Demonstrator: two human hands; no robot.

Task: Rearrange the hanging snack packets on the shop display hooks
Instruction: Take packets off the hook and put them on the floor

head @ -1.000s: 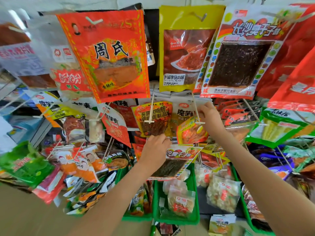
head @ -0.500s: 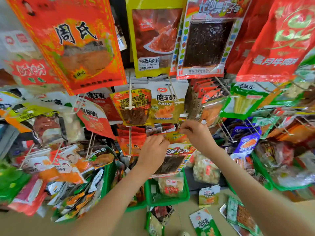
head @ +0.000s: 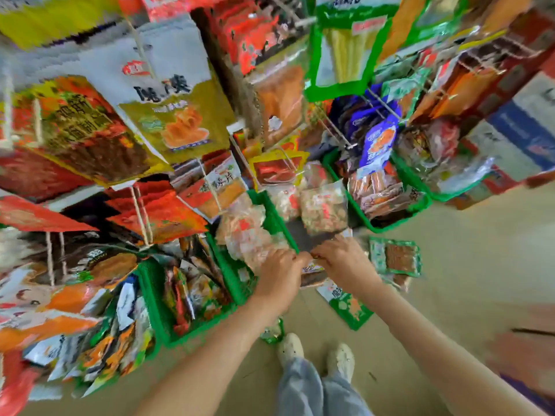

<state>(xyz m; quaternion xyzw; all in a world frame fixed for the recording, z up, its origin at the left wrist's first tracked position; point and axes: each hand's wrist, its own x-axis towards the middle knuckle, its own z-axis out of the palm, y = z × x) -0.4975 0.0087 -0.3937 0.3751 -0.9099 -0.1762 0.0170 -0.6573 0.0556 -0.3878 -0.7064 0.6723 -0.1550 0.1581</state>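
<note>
Low in the middle of the view, the left hand (head: 279, 276) and the right hand (head: 345, 262) come together, almost touching at the fingertips. Both hands pinch one small packet (head: 313, 274) with curled fingers, each at one side of its upper edge. The packet hangs down between them, off any hook, in front of the rack and above the floor (head: 465, 265). The picture is blurred, so the print on this packet cannot be read. Just behind the hands stands a green basket (head: 271, 219) with clear bags of snacks; another green basket (head: 156, 301) to its left is full of mixed packets, and a third green basket (head: 393, 219) to the right holds orange-brown packets. Above them, many packets hang on white wire hooks (head: 141, 211), among them a white and yellow packet (head: 171, 115), a green-edged packet (head: 345, 55) and a blue packet (head: 378, 139). On the floor near the right hand lies a green packet with brown content (head: 395, 258), and a white and green packet (head: 348, 307) lies under the right wrist. At the bottom, two light shoes (head: 289, 348) and grey trouser legs are visible.
</note>
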